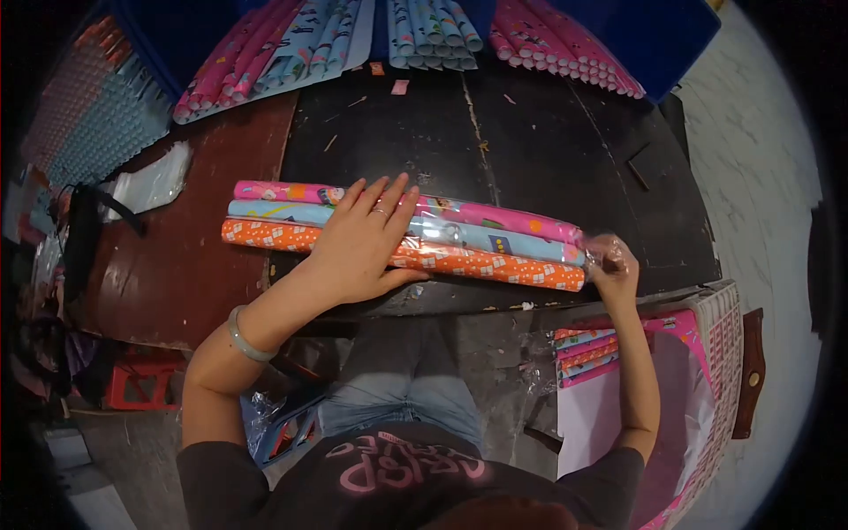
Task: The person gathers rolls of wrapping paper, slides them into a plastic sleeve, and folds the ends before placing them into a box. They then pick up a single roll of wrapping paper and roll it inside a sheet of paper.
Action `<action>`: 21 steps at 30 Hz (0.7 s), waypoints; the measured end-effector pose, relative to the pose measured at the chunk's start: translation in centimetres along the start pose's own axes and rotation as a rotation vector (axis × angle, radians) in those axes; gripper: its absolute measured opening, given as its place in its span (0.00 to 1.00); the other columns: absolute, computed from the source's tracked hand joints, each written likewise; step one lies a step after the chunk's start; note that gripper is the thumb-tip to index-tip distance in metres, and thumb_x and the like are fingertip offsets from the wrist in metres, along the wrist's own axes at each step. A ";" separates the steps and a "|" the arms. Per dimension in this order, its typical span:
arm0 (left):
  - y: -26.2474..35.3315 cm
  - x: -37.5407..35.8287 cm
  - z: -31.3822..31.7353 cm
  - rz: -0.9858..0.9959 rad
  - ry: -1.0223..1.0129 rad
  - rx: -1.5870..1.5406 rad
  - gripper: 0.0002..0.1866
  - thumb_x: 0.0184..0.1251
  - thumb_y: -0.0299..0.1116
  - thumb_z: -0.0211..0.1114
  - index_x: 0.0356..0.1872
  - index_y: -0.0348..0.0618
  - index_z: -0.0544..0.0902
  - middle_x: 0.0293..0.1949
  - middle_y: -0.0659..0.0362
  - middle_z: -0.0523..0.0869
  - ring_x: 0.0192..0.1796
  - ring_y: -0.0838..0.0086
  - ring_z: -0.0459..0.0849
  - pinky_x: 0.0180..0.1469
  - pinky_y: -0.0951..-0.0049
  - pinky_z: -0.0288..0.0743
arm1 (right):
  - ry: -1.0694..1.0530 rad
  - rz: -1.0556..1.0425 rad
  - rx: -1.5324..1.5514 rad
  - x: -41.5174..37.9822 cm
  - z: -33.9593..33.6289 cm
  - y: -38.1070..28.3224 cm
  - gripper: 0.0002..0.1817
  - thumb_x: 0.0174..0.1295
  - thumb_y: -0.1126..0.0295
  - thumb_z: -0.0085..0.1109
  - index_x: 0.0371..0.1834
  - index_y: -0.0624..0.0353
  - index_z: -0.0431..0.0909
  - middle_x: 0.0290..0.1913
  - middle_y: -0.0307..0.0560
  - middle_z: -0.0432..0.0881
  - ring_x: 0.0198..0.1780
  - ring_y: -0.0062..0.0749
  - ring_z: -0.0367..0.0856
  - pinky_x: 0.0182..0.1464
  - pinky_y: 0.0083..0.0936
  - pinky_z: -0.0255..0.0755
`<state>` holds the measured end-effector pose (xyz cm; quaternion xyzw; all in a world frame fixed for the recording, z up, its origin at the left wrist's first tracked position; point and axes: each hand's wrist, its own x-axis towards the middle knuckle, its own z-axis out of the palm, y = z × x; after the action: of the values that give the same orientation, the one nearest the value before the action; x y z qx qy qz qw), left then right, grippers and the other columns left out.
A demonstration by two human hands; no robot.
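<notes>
Three rolls of wrapping paper lie side by side across the table: a pink patterned roll [508, 217], a light blue roll [541, 246] and an orange roll with white gift shapes [499, 269]. Shiny clear plastic [435, 231] covers much of their right part. My left hand [371, 231] rests flat across the rolls left of their middle, fingers spread, pressing on top. At the right end, the fingers of my right hand [613, 269] are closed in a pinch on the loose end of the plastic sleeve [594, 250].
Stacked paper rolls in pink [565, 44] and blue [433, 35] stand along the far side, with more rolls [106, 124] at far left. Clear bags [152, 184] lie on the left of the table [565, 141]. A lined box [698, 371] with more rolls stands below right; a red stool [146, 382], lower left.
</notes>
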<state>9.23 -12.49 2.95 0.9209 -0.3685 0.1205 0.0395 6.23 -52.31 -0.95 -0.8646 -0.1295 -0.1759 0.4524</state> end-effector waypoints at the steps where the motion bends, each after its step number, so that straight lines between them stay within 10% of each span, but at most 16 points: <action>1: -0.1 -0.1 0.1 0.002 0.007 -0.018 0.49 0.55 0.60 0.65 0.68 0.30 0.61 0.68 0.40 0.62 0.69 0.49 0.62 0.72 0.51 0.52 | -0.013 -0.112 -0.043 0.2 0.0 0.0 0.12 0.44 0.87 0.61 0.34 0.64 0.81 0.36 0.45 0.82 0.40 0.29 0.80 0.42 0.23 0.73; 8: -0.2 -0.3 0.7 0.019 0.058 -0.030 0.49 0.57 0.63 0.61 0.68 0.31 0.62 0.67 0.38 0.64 0.68 0.46 0.64 0.70 0.48 0.52 | -0.216 0.073 0.001 0.8 -1.0 -0.1 0.10 0.47 0.85 0.58 0.33 0.64 0.79 0.35 0.40 0.78 0.33 0.18 0.73 0.35 0.16 0.65; 10: -0.3 -0.3 1.2 0.017 0.089 -0.042 0.48 0.57 0.64 0.61 0.67 0.31 0.62 0.67 0.37 0.64 0.68 0.45 0.64 0.70 0.47 0.52 | -0.196 0.233 -0.068 0.0 -1.4 2.9 0.09 0.57 0.80 0.59 0.42 0.63 0.78 0.38 0.40 0.79 0.41 0.24 0.78 0.46 0.22 0.71; 21: -0.5 -0.6 1.1 0.021 0.064 -0.073 0.48 0.58 0.64 0.59 0.67 0.31 0.62 0.68 0.37 0.63 0.70 0.44 0.61 0.71 0.47 0.49 | -0.072 -0.069 -0.040 -1.3 -1.5 4.1 0.10 0.50 0.79 0.58 0.37 0.66 0.79 0.41 0.45 0.76 0.44 0.32 0.75 0.49 0.26 0.68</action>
<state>9.36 -11.96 1.73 0.9105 -0.3811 0.1368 0.0836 6.31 -55.89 -3.73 -0.8744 -0.1720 -0.1626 0.4235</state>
